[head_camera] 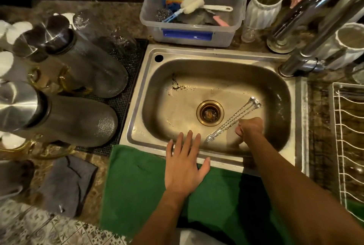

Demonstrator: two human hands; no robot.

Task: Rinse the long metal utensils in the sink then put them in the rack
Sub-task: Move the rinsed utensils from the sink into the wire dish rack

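A small bundle of long twisted metal utensils (234, 119) lies slanted inside the steel sink (216, 52), right of the drain (210, 113). Their spoon ends point to the upper right, their fork ends to the lower left. My right hand (249, 127) grips the bundle near its middle, fingers curled round it, inside the basin. My left hand (184, 163) lies flat with spread fingers on the sink's front rim and the green towel (137, 185). The white wire rack (346, 142) stands at the right edge. No water is visibly running from the tap (315, 18).
A clear tub (194, 34) holding brushes and scourers sits behind the sink. White ribbed jars stand near the tap. Dark upturned jugs (78, 71) and glasses fill the mat on the left. A grey cloth (67, 183) lies at the front left.
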